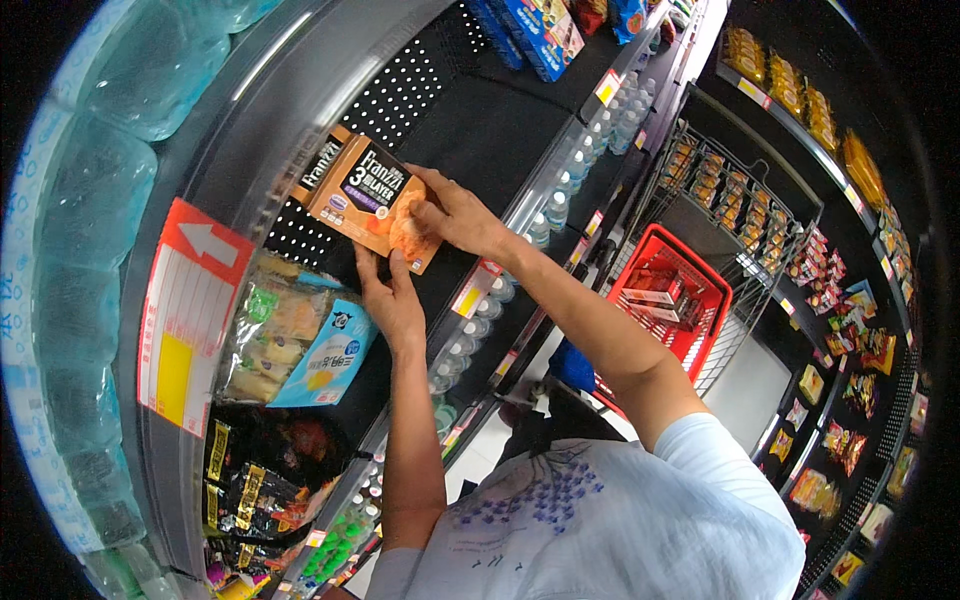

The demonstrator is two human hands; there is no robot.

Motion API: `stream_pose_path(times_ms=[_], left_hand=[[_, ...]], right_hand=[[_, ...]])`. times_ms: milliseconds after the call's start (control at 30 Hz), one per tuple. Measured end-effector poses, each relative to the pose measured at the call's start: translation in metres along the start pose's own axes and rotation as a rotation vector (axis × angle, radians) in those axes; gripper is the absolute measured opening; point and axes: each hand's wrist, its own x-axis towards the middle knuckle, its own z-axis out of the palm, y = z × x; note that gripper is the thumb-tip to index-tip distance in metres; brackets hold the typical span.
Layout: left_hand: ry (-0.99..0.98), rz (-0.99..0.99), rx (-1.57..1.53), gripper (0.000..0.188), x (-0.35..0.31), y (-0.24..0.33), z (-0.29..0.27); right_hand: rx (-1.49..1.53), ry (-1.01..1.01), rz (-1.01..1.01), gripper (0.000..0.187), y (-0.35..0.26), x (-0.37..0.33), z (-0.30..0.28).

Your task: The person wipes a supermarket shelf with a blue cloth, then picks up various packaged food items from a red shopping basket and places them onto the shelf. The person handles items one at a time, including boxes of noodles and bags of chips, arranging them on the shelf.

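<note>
A brown and orange snack box (350, 205) with a picture of a golden cookie or pastry is between my hands over the black shelf. My right hand (455, 215) grips its right end, the thumb lying across the front. At the lower edge, my left hand (388, 295) holds it with fingertips and thumb. Part of a similar brown box (322, 165) shows just behind its left end. Near my left wrist sits a clear and light-blue bag (345, 350) of wrapped food pieces.
Black packs (262, 500) lie lower left on the shelf, blue boxes (530, 35) at its far end. A red-white price sign (190, 315) hangs at the left. Bottled water (558, 208) lines a lower shelf. Right of me, a metal cart (740, 330) carries a red basket (722, 290) with red boxes.
</note>
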Motion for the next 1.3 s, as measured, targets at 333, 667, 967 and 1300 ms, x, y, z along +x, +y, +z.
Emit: stream_pose_path(times_ms=[333,667,967,1300], left_hand=[[-0.077,-0.013,0.142,0.072,-0.054,0.008,-0.006],[-0.231,0.169,0.510,0.061,-0.105,0.031,-0.021],[-0.324,0.263,0.604,0.051,-0.109,0.031,-0.012],[-0.406,0.189,0.835,0.065,-0.103,0.022,-0.012]], right_hand=[[0.038,0.443,-0.034,0.039,0.007,-0.120,-0.033],[-0.544,0.379,0.699,0.057,0.157,-0.402,-0.070],[-0.556,0.065,0.993,0.082,0.207,-0.482,-0.058],[-0.236,-0.027,0.875,0.087,0.145,-0.445,-0.083]])
